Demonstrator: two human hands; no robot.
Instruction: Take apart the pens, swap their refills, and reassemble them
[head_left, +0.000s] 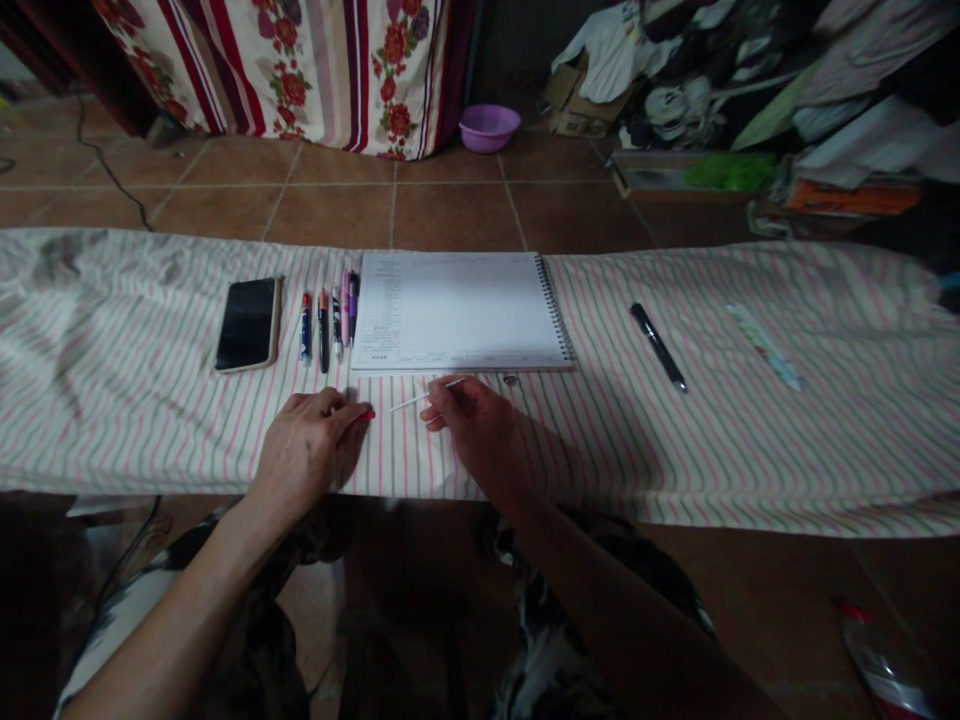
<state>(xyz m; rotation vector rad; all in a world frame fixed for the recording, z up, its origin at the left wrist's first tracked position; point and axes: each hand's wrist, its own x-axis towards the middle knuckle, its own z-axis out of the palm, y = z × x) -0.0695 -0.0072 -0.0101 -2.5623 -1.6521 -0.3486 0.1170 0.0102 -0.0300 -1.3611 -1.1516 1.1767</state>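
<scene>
My left hand (315, 445) rests on the striped cloth (112, 400), fingers curled around a small red piece, perhaps a pen part, whose tip shows at the fingertips. My right hand (476, 425) pinches a thin white refill (420, 398) that points left toward the red piece. Just beyond both hands lies an open spiral notebook (457, 310). A small dark bit (510, 380) sits by its front edge.
Left of the notebook lie several pens (330, 320) in a row and a dark phone (247, 323). A black pen (658, 346) and a pale wrapper (765, 345) lie to the right. On the tiled floor beyond are a purple bowl (489, 127) and piled clothes (750, 90).
</scene>
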